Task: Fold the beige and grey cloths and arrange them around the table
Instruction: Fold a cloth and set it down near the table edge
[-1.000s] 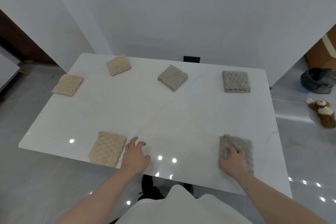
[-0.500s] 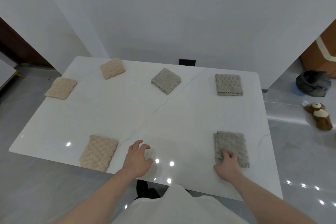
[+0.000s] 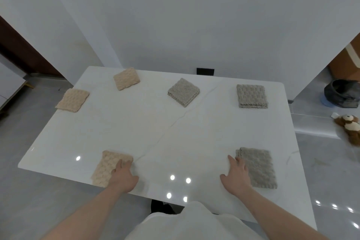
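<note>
Glossy white marble table (image 3: 155, 126), grey floor, white walls. Six square, bumpy folded cloths around edges. Left hand (image 3: 122, 176) flat on near beige cloth (image 3: 109, 165); right hand (image 3: 236, 174) flat touching near grey cloth (image 3: 259, 167).

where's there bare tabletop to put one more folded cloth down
Widest bare patch: the table middle, between the far cloths and the two near ones. A smaller gap lies between the left hand and right hand. Far edge is crowded.
</note>
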Available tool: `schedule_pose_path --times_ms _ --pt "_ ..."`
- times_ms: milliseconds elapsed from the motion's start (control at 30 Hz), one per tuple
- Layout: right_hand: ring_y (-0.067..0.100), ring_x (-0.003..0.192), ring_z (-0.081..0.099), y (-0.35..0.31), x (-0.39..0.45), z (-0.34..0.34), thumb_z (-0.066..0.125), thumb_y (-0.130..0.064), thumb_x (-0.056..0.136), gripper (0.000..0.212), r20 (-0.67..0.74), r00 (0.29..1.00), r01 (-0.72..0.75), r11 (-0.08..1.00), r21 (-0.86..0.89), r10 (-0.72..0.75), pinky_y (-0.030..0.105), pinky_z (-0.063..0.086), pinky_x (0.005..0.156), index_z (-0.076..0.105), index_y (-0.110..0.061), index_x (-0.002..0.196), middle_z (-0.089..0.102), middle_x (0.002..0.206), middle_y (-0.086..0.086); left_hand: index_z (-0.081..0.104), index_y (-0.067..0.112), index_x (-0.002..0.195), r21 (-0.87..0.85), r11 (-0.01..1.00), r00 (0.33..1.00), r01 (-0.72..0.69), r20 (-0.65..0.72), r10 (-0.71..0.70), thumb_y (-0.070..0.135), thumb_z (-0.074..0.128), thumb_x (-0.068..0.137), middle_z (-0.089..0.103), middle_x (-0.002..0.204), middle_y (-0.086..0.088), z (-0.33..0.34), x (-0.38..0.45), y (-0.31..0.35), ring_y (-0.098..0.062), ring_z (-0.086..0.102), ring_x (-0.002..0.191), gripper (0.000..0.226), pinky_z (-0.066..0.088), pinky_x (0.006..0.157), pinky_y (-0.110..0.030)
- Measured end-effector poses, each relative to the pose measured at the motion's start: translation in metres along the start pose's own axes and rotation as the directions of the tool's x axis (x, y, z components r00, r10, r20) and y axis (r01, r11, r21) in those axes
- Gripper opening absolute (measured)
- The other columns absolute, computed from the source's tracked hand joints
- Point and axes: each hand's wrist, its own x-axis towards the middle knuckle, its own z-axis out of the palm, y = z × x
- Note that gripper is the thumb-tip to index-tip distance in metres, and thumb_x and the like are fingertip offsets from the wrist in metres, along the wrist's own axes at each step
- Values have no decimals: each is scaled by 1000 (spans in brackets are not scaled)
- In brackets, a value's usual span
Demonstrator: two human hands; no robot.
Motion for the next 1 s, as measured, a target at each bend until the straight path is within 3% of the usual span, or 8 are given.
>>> schedule_pose_path --times_ms 100,300,400,567,733,833,1000 --pt "32 138 34 -37 7 8 61 -31 87 79 21 996 89 995 45 -90 40 41 108 22 -22 156 9 157 6 20 25 158 29 1000 998 1 65 -3 40 50 86 5 169 -12 -9 7 -20 -37 10 154 79 22 121 -44" --pt "30 133 39 -125 12 28 62 -28 88 77 91 972 215 977 13 -215 36 46 101 23 -24 155 12 156 2 25 23 155 33 999 993 -11 121 7 55 42 79 15 168 -6 -18 30 -62 -31 8 155 84 21 122 -45" --pt "30 132 40 -161 15 36 61 -28 88 76 90 963 253 967 27 -254 35 44 100 25 -25 155 13 155 1 27 25 158 2 999 982 -48 184 46 55 47 82 14 168 -5 -29 35 -74 -30 20 153 84 25 121 -39" --pt "29 126 48 -210 23 54 60 -28 86 76 97 978 184 982 30 -186 34 48 96 27 -23 154 16 154 1 35 17 157 -114 986 920 -120 362 154 34 62 87 35 160 1 -54 58 -97 -14 42 139 77 36 110 -22" --pt "29 125 50 -268 29 76 60 -28 85 75 98 984 142 989 41 -146 35 49 94 30 -24 153 16 153 -1 55 29 141 -169 960 928 -223 263 262 28 57 90 53 145 3 -96 95 -117 -13 54 125 51 43 100 -20" --pt "30 126 50 -301 32 86 60 -28 85 73 92 985 145 988 51 -149 37 49 95 31 -24 152 17 154 -1 60 29 132 -228 944 942 -240 179 283 34 63 91 52 135 4 -123 117 -129 -12 59 109 41 48 91 -21" --pt "27 121 54 -339 29 93 62 -29 85 72 103 972 204 976 71 -211 35 49 94 34 -25 151 19 153 -1 57 28 133 -245 940 963 -238 69 262 29 60 96 41 144 3 -156 143 -146 -15 55 119 37 44 102 -28"
